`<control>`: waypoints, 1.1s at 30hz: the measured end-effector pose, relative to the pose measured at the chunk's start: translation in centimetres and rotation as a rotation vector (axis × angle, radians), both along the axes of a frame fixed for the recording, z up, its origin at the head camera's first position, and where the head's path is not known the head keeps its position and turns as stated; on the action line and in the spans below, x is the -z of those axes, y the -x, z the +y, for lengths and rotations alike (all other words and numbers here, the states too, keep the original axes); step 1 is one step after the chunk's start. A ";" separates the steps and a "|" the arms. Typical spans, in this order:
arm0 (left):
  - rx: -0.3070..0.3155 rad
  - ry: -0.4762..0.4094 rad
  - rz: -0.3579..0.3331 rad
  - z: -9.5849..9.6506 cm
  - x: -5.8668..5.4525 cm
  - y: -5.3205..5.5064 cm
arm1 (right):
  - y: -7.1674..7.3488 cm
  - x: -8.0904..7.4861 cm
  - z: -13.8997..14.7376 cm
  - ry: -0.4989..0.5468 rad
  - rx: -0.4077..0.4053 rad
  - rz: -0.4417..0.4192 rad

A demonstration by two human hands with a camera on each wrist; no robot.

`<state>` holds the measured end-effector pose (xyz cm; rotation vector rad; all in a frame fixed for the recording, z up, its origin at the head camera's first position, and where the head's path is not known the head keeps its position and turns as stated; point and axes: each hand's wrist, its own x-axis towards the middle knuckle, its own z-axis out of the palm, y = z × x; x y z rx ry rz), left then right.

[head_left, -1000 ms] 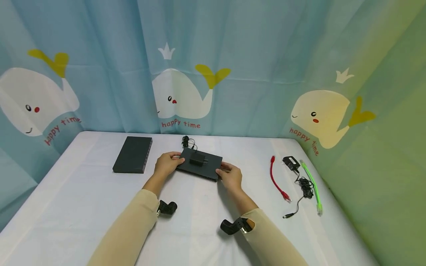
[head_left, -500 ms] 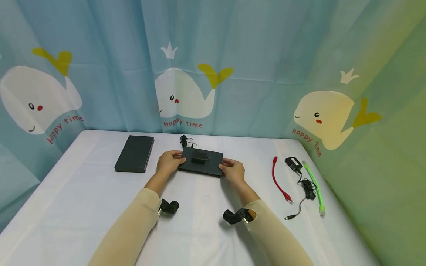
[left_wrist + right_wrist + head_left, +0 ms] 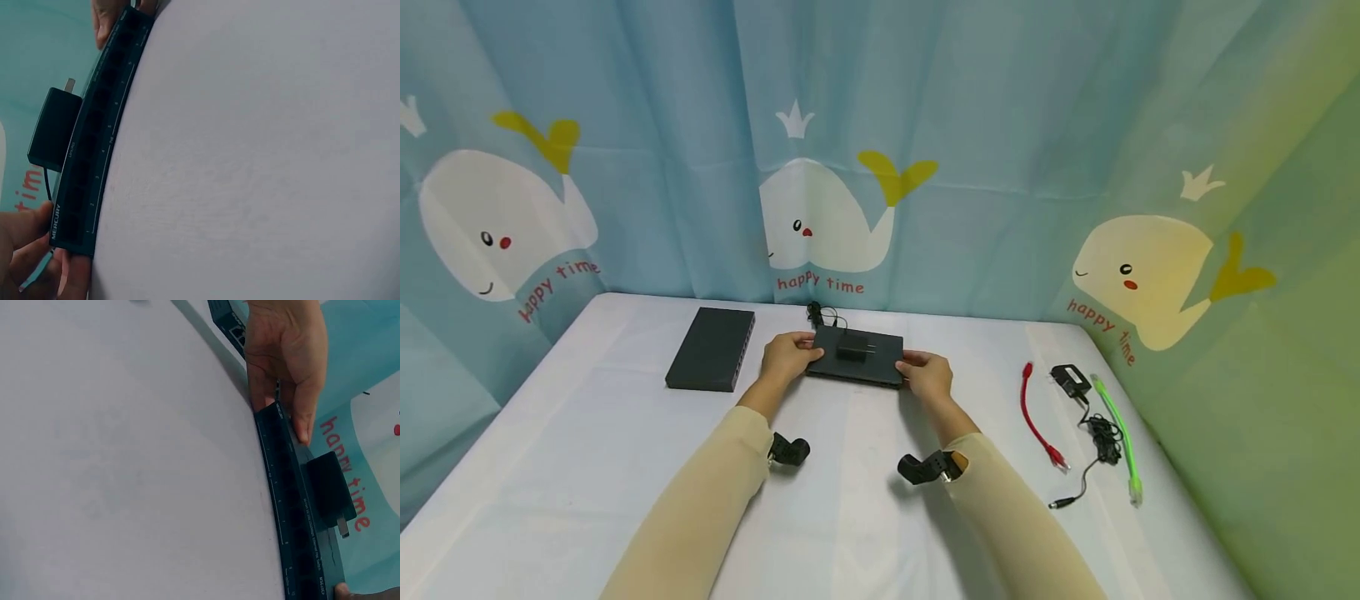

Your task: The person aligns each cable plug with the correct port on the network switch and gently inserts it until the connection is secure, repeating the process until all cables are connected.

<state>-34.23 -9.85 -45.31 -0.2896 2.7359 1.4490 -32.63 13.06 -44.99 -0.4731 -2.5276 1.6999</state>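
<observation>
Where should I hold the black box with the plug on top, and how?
I'd take the black box by its two short ends, from both sides at once. It's wide and flat, and the plug sits near the middle of its top, so gripping the ends avoids it and should keep things level. The left hand and right hand hold it there now.

There are two black boxes, one between the fingers, one left, two adapters, one between, one right, and two coloured cables right
</observation>
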 end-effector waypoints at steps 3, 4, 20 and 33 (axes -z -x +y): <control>-0.013 -0.028 -0.034 -0.2 0.0 0.3 | 0.4 -0.1 -0.3 0.015 0.002 -0.017; -0.017 -0.035 -0.044 -0.3 0.0 0.3 | 0.5 -0.1 -0.4 0.015 0.000 -0.019; -0.080 -0.167 -0.073 0.0 -0.4 1.5 | 2.3 -0.8 -0.2 0.027 -0.014 -0.049; -0.039 -0.148 -0.062 0.4 0.0 1.3 | 2.9 -1.0 0.4 0.010 -0.036 -0.102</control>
